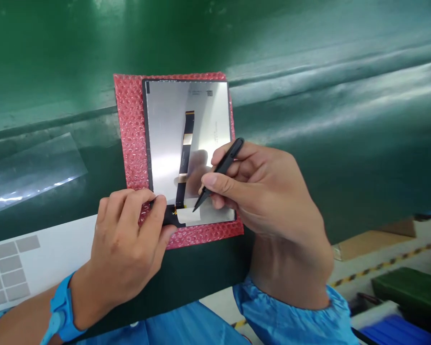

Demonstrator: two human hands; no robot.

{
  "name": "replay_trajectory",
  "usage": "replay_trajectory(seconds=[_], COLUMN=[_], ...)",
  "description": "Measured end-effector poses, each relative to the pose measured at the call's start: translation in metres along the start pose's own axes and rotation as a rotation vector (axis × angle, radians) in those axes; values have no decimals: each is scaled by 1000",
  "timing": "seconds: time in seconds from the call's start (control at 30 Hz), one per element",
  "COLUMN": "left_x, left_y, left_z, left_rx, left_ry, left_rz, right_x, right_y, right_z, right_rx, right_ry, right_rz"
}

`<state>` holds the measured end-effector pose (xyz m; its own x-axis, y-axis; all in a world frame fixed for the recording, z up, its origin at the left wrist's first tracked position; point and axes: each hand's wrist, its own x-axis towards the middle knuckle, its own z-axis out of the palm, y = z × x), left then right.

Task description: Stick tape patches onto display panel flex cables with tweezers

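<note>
A display panel (165,124) lies with its silvery back up on a sheet of pink bubble wrap (132,129). A dark flex cable (185,160) runs up its middle from the lower edge. Near the cable's foot sits a pale rectangular sticker (189,214). My right hand (269,191) pinches black tweezers (222,165), whose tip points down at the sticker; whether it touches, I cannot tell. My left hand (129,235) is closed at the panel's lower left corner, thumb and forefinger on the edge. Its fingers hide that corner.
The green mat (345,167) covers the bench. A clear plastic bag (36,167) lies at left, above a white sheet with grey rectangles (64,244). Beyond the bench's right edge are cardboard (377,239) and a green object (409,290) on the floor.
</note>
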<state>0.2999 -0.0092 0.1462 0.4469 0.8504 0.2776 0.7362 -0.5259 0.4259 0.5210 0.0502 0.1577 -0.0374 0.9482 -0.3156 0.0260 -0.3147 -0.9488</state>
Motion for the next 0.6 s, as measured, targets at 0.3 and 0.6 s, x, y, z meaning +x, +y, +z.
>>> replay_trajectory(seconds=[0.3,0.6], left_x=[0,2], left_y=[1,1], left_z=[2,1], left_rx=[-56,-77], left_ry=[27,37], left_rz=[-1,3], right_x=[-3,-3], right_y=[5,6], right_z=[0,2], right_rx=[-74,-77], right_ry=[39,60], right_rz=[20,-6])
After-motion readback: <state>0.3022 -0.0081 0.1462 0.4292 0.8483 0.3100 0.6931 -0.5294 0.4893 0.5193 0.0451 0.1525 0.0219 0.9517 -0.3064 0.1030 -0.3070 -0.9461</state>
